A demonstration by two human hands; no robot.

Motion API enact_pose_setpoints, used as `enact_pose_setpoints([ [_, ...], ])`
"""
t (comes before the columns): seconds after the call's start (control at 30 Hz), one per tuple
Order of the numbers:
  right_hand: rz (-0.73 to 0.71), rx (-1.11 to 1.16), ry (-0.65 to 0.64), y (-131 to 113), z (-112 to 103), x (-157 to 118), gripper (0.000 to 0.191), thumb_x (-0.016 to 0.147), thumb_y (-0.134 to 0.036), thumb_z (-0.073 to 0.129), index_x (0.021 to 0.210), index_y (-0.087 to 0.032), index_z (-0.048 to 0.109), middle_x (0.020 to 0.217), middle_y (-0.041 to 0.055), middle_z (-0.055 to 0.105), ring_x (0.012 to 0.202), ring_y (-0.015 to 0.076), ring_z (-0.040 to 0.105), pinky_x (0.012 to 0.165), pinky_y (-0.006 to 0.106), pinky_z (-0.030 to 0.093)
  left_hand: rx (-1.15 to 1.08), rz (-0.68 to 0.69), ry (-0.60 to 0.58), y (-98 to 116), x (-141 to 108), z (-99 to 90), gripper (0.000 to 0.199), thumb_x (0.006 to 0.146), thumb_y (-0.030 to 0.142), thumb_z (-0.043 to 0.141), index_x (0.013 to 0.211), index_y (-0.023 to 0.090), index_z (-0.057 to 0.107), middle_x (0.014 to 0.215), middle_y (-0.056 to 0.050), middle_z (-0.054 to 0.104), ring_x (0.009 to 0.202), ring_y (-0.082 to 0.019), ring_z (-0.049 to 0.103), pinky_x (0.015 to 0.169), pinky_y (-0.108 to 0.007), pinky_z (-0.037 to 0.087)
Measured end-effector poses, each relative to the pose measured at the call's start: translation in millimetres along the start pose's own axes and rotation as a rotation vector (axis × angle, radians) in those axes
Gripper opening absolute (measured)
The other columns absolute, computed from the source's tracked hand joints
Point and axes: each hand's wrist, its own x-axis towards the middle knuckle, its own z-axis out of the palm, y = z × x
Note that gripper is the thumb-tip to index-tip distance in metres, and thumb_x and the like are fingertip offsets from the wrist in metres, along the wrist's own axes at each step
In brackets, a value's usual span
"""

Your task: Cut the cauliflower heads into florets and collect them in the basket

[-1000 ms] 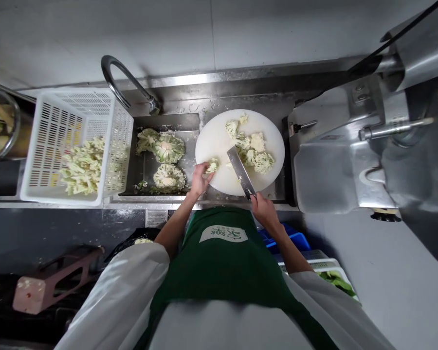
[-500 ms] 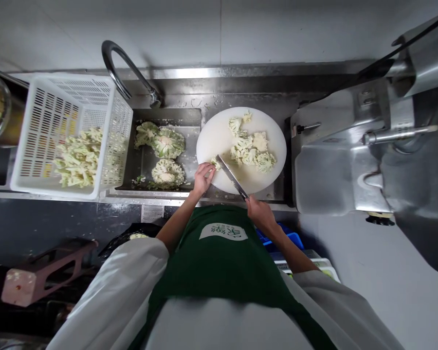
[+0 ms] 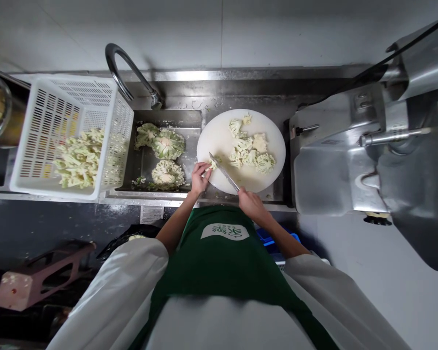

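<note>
My right hand [image 3: 250, 201] is closed round the handle of a knife [image 3: 224, 172], its blade slanting up and left over the round white cutting board [image 3: 213, 133]. At the board's lower left edge, my left hand [image 3: 200, 178] pinches a small cauliflower floret [image 3: 212, 166]. The blade lies right beside that floret; whether it touches is too small to tell. More cauliflower pieces [image 3: 250, 156] rest on the right half of the board.
Left of the board, a steel sink [image 3: 195, 141] holds cauliflower heads [image 3: 168, 174] under a curved faucet [image 3: 131, 73]. A white plastic basket [image 3: 111, 141] with cut florets stands farther left. A steel machine [image 3: 323, 180] stands close on the right.
My right hand and the knife have shifted left, and the blade is turned so its side looks brighter. The left hand has moved slightly left, still pinching the floret.
</note>
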Motion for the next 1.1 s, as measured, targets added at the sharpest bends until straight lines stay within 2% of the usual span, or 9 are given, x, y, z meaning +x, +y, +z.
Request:
enact_pose_setpoints([
  [0.1,-0.026,-0.011,-0.017,3.3,0.9,7.6,0.029,0.101,-0.012,0.038,0.122,-0.01,0.059,0.101,0.0193,0.075,0.098,0.0293,0.073,0.082,0.033,0.048,0.012,-0.005,0.032,-1.1,-0.5,0.9,0.037,0.092,0.053,0.068,0.105,0.02,0.078,0.11,-0.012,0.064,0.1,-0.022,0.064,0.083,-0.035,0.057],
  [0.27,0.014,0.067,0.037,9.5,-1.5,6.1,0.033,0.108,-0.028,0.033,0.121,-0.013,0.06,0.099,0.0167,0.076,0.094,0.0265,0.073,0.081,0.032,0.048,-0.033,-0.034,0.08,0.4,-16.2,9.6,0.036,0.09,0.052,0.069,0.106,0.021,0.079,0.111,-0.011,0.065,0.101,-0.021,0.065,0.081,-0.033,0.058],
  [0.43,0.07,0.143,0.177,-18.4,-11.3,5.8,0.037,0.11,-0.032,0.028,0.123,-0.013,0.056,0.099,0.0167,0.076,0.092,0.0258,0.073,0.079,0.03,0.046,-0.046,-0.053,0.134,5.5,-37.0,21.3,0.034,0.095,0.049,0.064,0.109,0.021,0.079,0.114,-0.011,0.063,0.105,-0.022,0.065,0.085,-0.036,0.059],
  [0.63,0.038,0.178,0.238,-56.2,-16.9,35.5,0.041,0.11,-0.034,0.022,0.129,-0.013,0.052,0.104,0.018,0.076,0.094,0.0261,0.072,0.078,0.03,0.047,-0.061,-0.058,0.156,5.3,-42.6,27.9,0.034,0.094,0.05,0.065,0.102,0.02,0.079,0.108,-0.011,0.064,0.105,-0.023,0.065,0.095,-0.042,0.058],
  [0.83,0.029,0.113,0.237,-64.5,-13.6,43.7,0.038,0.111,-0.034,0.022,0.125,-0.014,0.052,0.101,0.0156,0.076,0.09,0.0229,0.073,0.077,0.028,0.045,-0.057,-0.05,0.145,-0.2,-44.9,30.8,0.032,0.094,0.049,0.066,0.1,0.02,0.079,0.107,-0.011,0.064,0.104,-0.023,0.065,0.099,-0.045,0.056],
  [1.1,0.054,0.098,0.236,-65.4,-16.6,41.6,0.042,0.111,-0.033,0.019,0.127,-0.013,0.052,0.102,0.0179,0.076,0.093,0.0264,0.073,0.079,0.031,0.046,-0.064,-0.055,0.151,-2.4,-45.6,35.1,0.027,0.092,0.047,0.068,0.095,0.023,0.079,0.105,-0.009,0.064,0.101,-0.023,0.065,0.096,-0.045,0.057],
])
